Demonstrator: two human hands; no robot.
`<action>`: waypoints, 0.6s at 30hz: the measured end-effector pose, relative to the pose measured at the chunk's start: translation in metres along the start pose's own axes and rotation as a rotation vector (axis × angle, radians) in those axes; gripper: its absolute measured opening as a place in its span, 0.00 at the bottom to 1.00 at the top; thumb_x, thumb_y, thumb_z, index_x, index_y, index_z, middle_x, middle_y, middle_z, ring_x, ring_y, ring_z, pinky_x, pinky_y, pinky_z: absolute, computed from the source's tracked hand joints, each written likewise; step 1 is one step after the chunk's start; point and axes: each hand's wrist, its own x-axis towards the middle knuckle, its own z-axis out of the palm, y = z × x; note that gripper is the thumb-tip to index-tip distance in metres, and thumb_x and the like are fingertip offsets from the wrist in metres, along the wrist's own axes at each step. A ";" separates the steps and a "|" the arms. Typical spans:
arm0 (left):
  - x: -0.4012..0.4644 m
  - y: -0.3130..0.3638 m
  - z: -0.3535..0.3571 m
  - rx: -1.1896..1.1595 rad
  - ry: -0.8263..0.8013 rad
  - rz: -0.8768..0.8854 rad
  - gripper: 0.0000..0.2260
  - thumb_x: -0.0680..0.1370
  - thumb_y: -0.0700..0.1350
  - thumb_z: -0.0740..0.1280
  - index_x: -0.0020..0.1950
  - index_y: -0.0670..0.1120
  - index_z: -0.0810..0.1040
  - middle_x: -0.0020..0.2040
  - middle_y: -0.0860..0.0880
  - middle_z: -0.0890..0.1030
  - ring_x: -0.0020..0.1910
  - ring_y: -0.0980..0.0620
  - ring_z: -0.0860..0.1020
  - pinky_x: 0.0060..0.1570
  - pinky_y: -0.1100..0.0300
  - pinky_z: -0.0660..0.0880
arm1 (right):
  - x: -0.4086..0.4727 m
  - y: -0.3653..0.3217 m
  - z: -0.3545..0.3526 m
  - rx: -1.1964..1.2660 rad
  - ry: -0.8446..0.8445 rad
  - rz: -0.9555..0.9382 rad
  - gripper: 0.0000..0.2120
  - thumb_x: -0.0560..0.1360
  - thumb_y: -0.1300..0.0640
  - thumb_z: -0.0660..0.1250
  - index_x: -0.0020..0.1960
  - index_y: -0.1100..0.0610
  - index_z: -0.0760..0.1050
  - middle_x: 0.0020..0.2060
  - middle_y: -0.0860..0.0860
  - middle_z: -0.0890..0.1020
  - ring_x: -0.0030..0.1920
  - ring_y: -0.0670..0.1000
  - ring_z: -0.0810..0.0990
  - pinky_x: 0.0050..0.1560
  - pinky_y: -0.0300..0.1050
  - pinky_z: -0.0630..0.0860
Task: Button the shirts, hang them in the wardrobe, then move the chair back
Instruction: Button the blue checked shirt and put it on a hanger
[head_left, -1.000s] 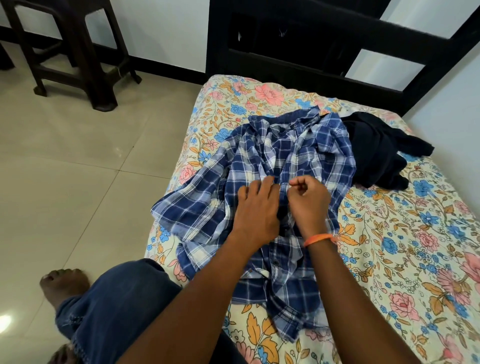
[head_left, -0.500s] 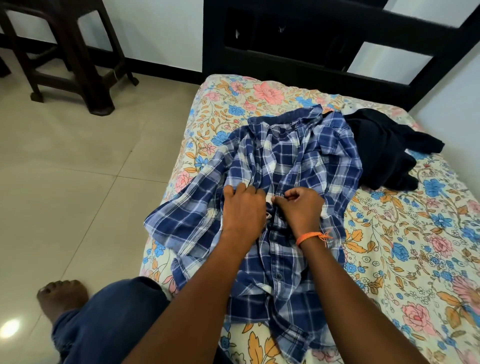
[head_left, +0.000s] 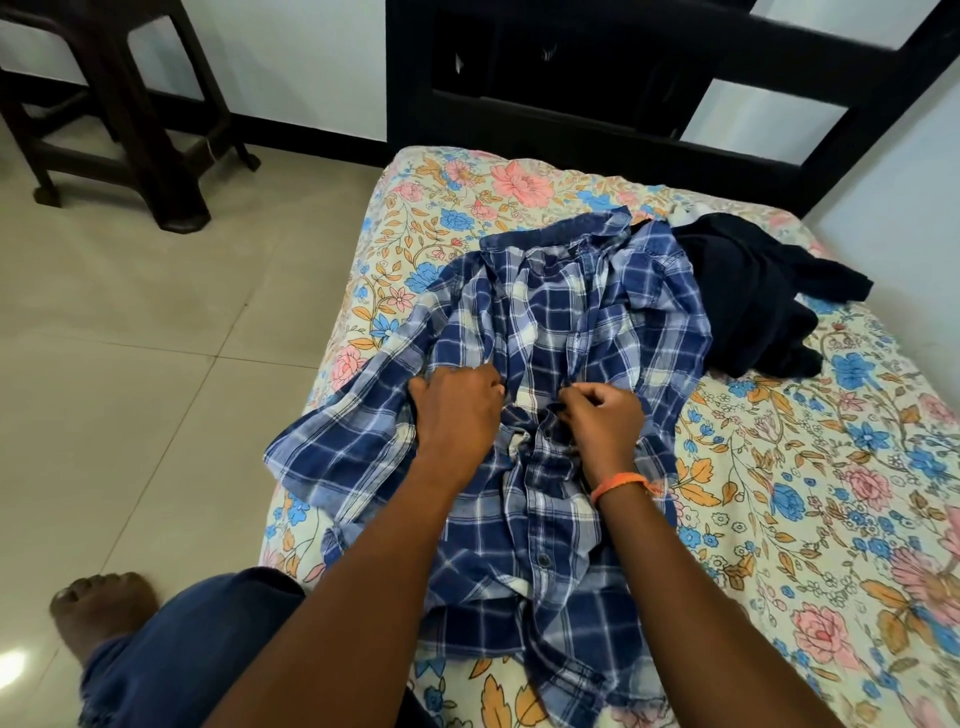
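Observation:
A blue and white plaid shirt (head_left: 571, 322) lies front-up on the floral bedsheet (head_left: 831, 519), collar toward the headboard. My left hand (head_left: 457, 410) grips the shirt's left front panel, fingers curled into the cloth. My right hand (head_left: 605, 421), with an orange band at the wrist, pinches the placket at mid-chest. Below my hands the placket looks closed, with a dark button (head_left: 543, 559) showing. A dark navy garment (head_left: 753, 301) lies crumpled at the plaid shirt's right. A dark brown chair (head_left: 130, 119) stands on the tiled floor at the upper left.
A black bed frame (head_left: 649, 104) rises behind the mattress against a white wall. My knee in blue jeans (head_left: 197, 644) and bare foot (head_left: 98, 608) are at the bed's left edge. Beige floor tiles (head_left: 156, 364) spread to the left.
My two hands have drawn apart, the left sliding out onto the left front panel and the right staying at the placket. The view has shifted slightly.

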 end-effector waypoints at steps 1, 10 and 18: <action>-0.002 0.002 0.000 0.019 0.000 0.002 0.10 0.82 0.50 0.62 0.55 0.50 0.81 0.45 0.50 0.83 0.51 0.47 0.78 0.57 0.46 0.66 | -0.001 0.001 0.000 0.047 -0.001 0.031 0.10 0.73 0.64 0.70 0.34 0.57 0.81 0.33 0.56 0.84 0.38 0.58 0.84 0.42 0.53 0.84; -0.013 0.015 0.002 0.251 -0.105 0.075 0.13 0.76 0.39 0.70 0.61 0.44 0.77 0.61 0.44 0.76 0.63 0.42 0.73 0.63 0.37 0.68 | -0.010 -0.001 -0.003 0.304 -0.035 0.123 0.07 0.79 0.64 0.66 0.43 0.58 0.79 0.39 0.53 0.81 0.39 0.48 0.80 0.40 0.40 0.79; -0.030 0.027 -0.015 -0.318 -0.034 -0.137 0.07 0.80 0.39 0.65 0.51 0.51 0.79 0.55 0.51 0.79 0.60 0.48 0.73 0.61 0.43 0.69 | -0.036 -0.009 -0.011 0.057 -0.027 -0.126 0.08 0.81 0.54 0.63 0.47 0.58 0.74 0.39 0.52 0.76 0.38 0.51 0.72 0.41 0.47 0.71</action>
